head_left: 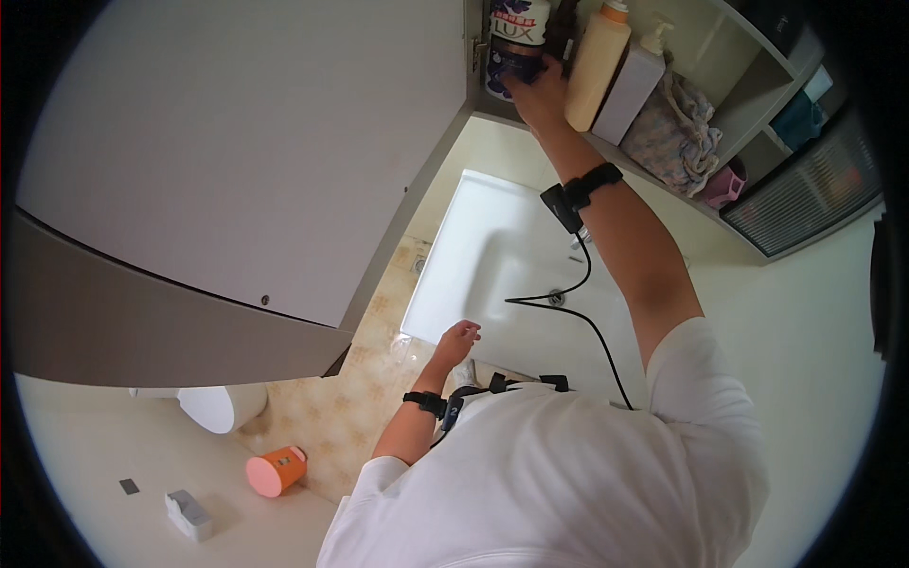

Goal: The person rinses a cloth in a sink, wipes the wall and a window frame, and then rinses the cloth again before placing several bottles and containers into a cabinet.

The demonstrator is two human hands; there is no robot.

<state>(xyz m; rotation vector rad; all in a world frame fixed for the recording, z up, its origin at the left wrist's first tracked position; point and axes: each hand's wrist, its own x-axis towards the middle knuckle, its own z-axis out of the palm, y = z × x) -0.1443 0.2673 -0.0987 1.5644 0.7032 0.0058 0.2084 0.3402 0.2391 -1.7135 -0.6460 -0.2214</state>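
The right hand (538,95) reaches up with fingers clamped on the upright dark bottle (514,43) standing on the cabinet shelf (620,151), while the left hand (458,339), fingers loosely curled and empty, hangs far below that shelf.

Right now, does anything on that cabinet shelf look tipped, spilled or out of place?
Nothing spilled. The bottles stand upright: right hand on the dark bottle, the orange-capped bottle beside it. Only the bunched cloth sags over the shelf edge.

dark purple-and-white bottle (514,43) upright on cabinet shelf (606,151).
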